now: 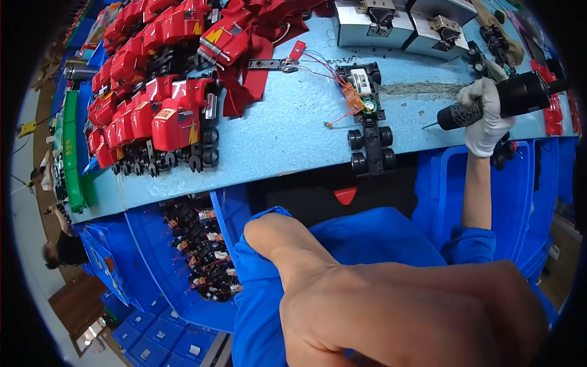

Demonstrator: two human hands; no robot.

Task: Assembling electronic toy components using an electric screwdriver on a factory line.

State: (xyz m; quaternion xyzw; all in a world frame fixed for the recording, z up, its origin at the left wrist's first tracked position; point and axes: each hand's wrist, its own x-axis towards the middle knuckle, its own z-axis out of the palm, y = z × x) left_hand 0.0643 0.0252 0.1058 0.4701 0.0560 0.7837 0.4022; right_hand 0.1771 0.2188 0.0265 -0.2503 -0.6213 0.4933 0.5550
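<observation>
My right hand (484,116), in a white glove, grips a black electric screwdriver (520,98) above the right part of the table. Its thin bit points left, apart from the toy truck chassis (371,122). That black chassis lies near the front edge, with wheels, a small circuit board (351,98) and thin wires. The wires run left to a flat black part (266,64) with a red tab. Bare and raised close to the camera, my left hand (416,306) fills the lower right. Its fingers are largely hidden, and nothing shows in it.
Rows of red toy truck bodies (174,122) crowd the table's left side beside a red cloth (251,85). Metal blocks with clamps (373,27) stand at the back. Below, a blue bin (140,244) holds several black chassis. Another person (64,248) is at far left.
</observation>
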